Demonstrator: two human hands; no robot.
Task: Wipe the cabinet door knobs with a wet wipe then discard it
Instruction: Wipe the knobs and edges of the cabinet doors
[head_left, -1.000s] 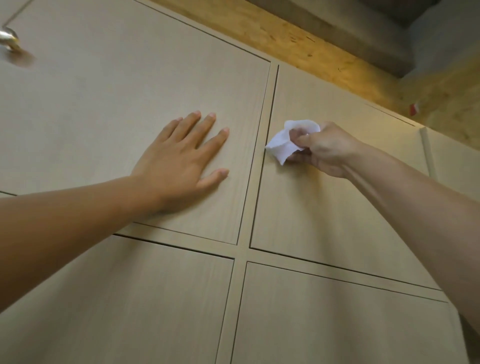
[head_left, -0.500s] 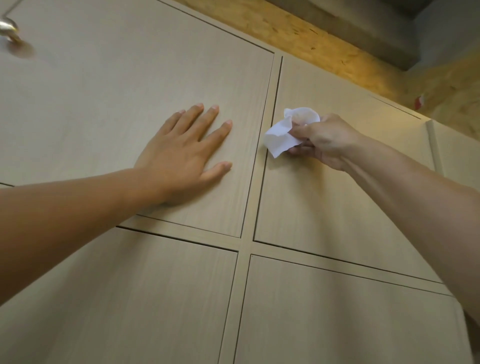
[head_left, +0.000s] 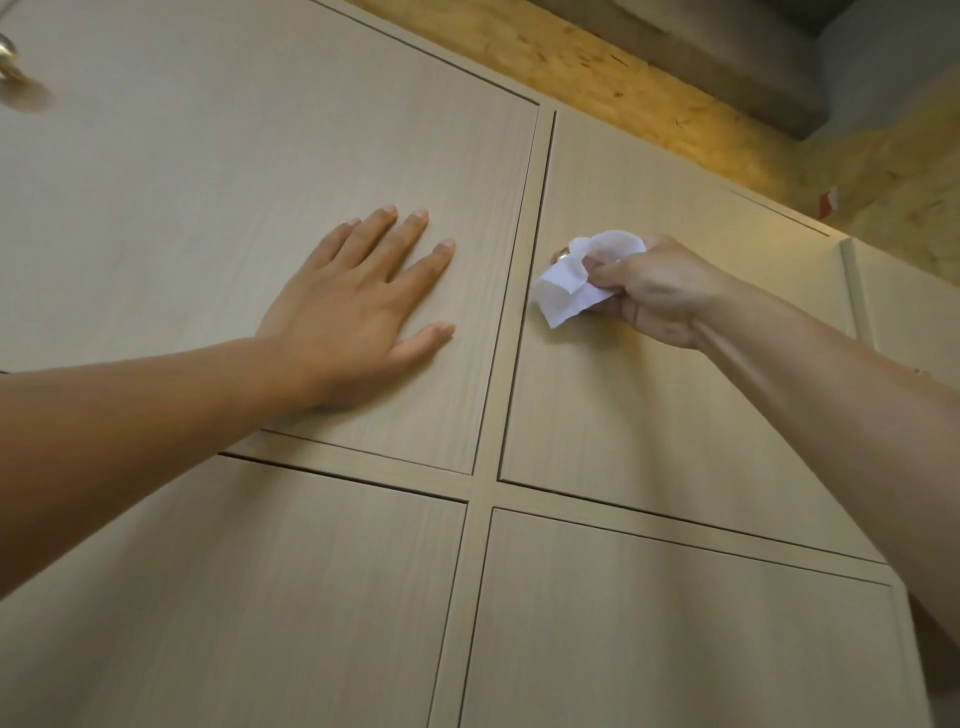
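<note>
At the upper left edge of the frame a round brass-coloured metal knob (head_left: 6, 57) juts from a pale wood-grain cabinet door (head_left: 208, 171), cut off by the frame border and casting a soft shadow just below it. That same door fills the upper left and centre of the view. The left hand (head_left: 358, 306) lies flat against it near its right edge, palm to the wood, fingers spread and pointing up and to the right, holding nothing. Its bare forearm runs in from the left edge of the frame.

A narrow upright strip of the cabinet frame (head_left: 514, 322) separates this door from the next pale wood-grain door on the right (head_left: 623, 415). Close to that door's left edge, right of centre, a second small brass-coloured knob (head_left: 562, 254) peeks out, mostly covered by a crumpled white wet wipe (head_left: 571, 283). The right hand (head_left: 660, 291) pinches the wipe between thumb and curled fingers and holds it against the knob; its forearm comes in from the lower right.

Below both, two more closed doors of the same wood (head_left: 260, 597) fill the lower half of the frame. All doors are shut, so their contents cannot be seen. Along the upper right runs a rough chipboard wall panel (head_left: 649, 109).
</note>
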